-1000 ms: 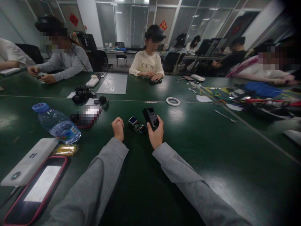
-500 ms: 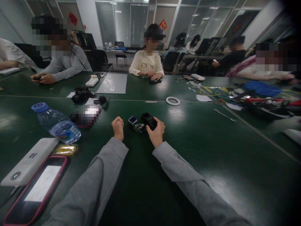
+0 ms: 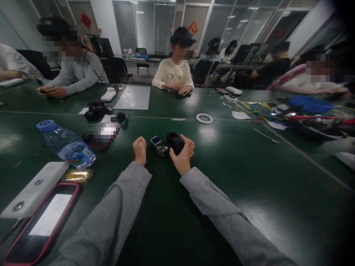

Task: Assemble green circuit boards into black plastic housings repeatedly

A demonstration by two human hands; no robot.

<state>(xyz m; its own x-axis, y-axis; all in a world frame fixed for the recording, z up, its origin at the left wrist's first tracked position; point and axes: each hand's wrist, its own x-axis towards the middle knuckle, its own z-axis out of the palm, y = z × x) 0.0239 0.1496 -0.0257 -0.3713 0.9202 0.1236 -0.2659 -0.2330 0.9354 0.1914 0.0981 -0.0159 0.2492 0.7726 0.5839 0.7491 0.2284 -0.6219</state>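
On the table between my hands lies a small electronic module (image 3: 159,145) with a little screen and a bare circuit board. Right beside it is a black plastic case (image 3: 174,142), box-shaped. My right hand (image 3: 183,153) is around the near right side of this case, thumb and fingers spread apart; whether a fingertip still touches it is hard to see. Left of the module, my left hand (image 3: 140,149) is closed in a fist, and what it may hold is hidden.
At left are a water bottle (image 3: 66,146), a white device (image 3: 34,190), a yellow packet (image 3: 77,175) and a red-cased phone (image 3: 43,225). Ahead lie a white ring (image 3: 204,118) and black cables (image 3: 97,111). A wrench (image 3: 265,135) and tangled wires (image 3: 305,111) are at right. People sit opposite.
My right thumb and fingers have spread wider around the black case. The module has shifted very slightly left. My left fist stays nearly in place.
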